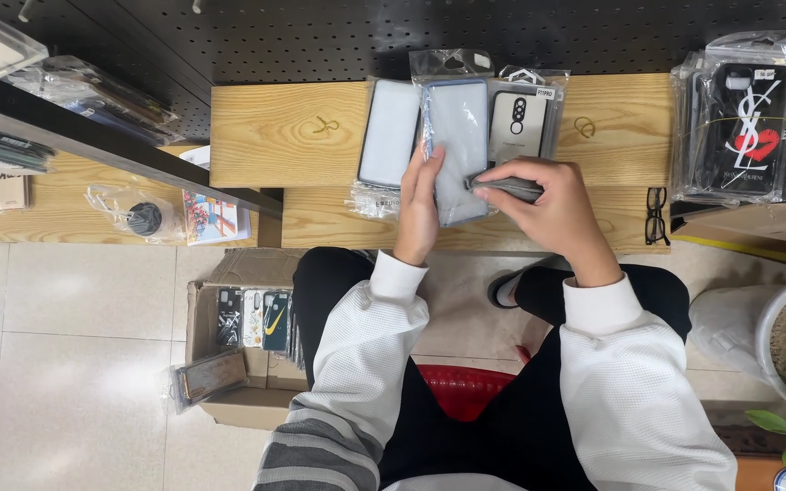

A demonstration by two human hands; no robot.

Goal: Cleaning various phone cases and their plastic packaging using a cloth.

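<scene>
Pale wooden shelving [302,136] below a black pegboard [411,36] is seen from above; a bagged phone case [457,136] lies at twelve o'clock, steadied by the flat, open left hand [418,214]; the right hand [552,214] is closed on a grey cloth [507,188] touching the bag's right edge; wiping seems in hand, and a firm hold is called for next.
</scene>
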